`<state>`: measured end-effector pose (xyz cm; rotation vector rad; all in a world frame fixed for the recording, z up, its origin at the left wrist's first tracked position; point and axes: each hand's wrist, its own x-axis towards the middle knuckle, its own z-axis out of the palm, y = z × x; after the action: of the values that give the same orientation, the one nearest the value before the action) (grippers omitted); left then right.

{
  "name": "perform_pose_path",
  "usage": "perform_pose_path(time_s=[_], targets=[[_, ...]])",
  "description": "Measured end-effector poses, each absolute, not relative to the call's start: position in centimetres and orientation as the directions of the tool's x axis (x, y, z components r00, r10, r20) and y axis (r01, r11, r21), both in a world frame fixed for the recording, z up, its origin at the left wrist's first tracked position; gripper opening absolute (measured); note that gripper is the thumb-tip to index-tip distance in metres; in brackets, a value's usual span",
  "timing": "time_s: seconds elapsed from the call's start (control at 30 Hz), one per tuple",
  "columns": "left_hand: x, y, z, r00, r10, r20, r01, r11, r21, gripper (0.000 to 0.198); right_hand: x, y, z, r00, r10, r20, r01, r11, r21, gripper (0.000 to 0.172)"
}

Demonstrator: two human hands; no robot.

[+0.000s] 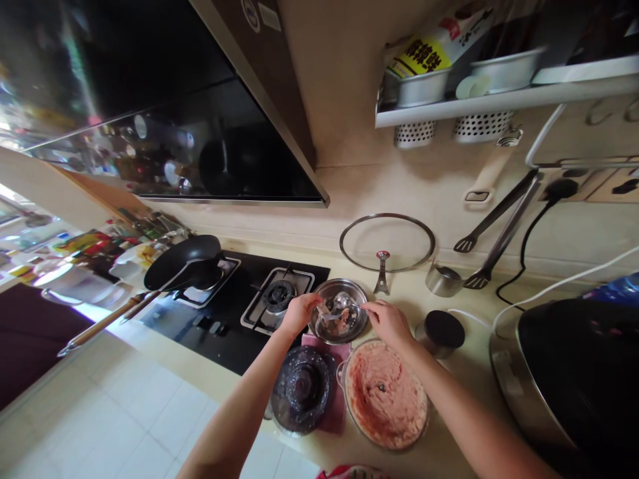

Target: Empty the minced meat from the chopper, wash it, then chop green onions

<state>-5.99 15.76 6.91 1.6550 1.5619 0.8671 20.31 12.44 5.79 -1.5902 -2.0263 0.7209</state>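
Observation:
Over a steel bowl (367,293) with some minced meat (343,323) in it, both of my hands work close together. My right hand (390,322) grips a metal spoon (342,301) by its handle, the spoon's head above the bowl. Between the fingers of my left hand (300,313) is a pale, flat tool (327,313) whose exact kind I cannot make out; it reaches in beside the spoon. Just in front, a clear processor bowl (341,374) holds pink minced meat (387,396) around a central spindle. A dark, spattered round lid (302,389) lies to its left.
A gas stove (219,339) with a black wok (182,263) is on the left. A glass lid (387,243) leans on the wall behind the steel bowl. To the right are a dark-topped canister (442,330), a steel cup (444,280) and a large black appliance (574,372).

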Motion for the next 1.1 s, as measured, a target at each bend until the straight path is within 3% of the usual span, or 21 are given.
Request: perform_pose_path(time_s=[0.2, 0.37, 0.57, 0.77, 1.1], targets=[[-6.2, 16.0, 7.2, 0.022, 1.0, 0.004, 0.51, -0.014, 0.86, 0.01, 21.2, 12.2, 5.1, -0.189, 0.98, -0.062, 0.806, 0.119, -0.58, 0.032], [-6.6, 15.8, 6.6, -0.036, 0.999, -0.008, 0.483, 0.024, 0.875, 0.007, 21.4, 12.4, 4.6, -0.194, 0.981, 0.002, 0.745, 0.149, -0.65, 0.029], [-7.9, 15.8, 4.9, -0.141, 0.99, -0.01, 0.427, 0.07, 0.902, 0.007, 21.9, 12.4, 4.0, -0.13, 0.991, -0.034, 0.725, 0.071, -0.685, 0.03], [-7.5, 15.5, 4.4, -0.184, 0.983, -0.008, 0.431, 0.088, 0.898, 0.01, 20.5, 11.6, 5.0, -0.271, 0.962, -0.005, 0.636, 0.175, -0.752, 0.027], [-4.2, 15.0, 8.3, -0.127, 0.988, 0.087, 0.608, 0.008, 0.794, 0.009, 17.6, 12.0, 7.5, -0.408, 0.904, -0.124, 0.812, 0.297, -0.502, 0.033]])
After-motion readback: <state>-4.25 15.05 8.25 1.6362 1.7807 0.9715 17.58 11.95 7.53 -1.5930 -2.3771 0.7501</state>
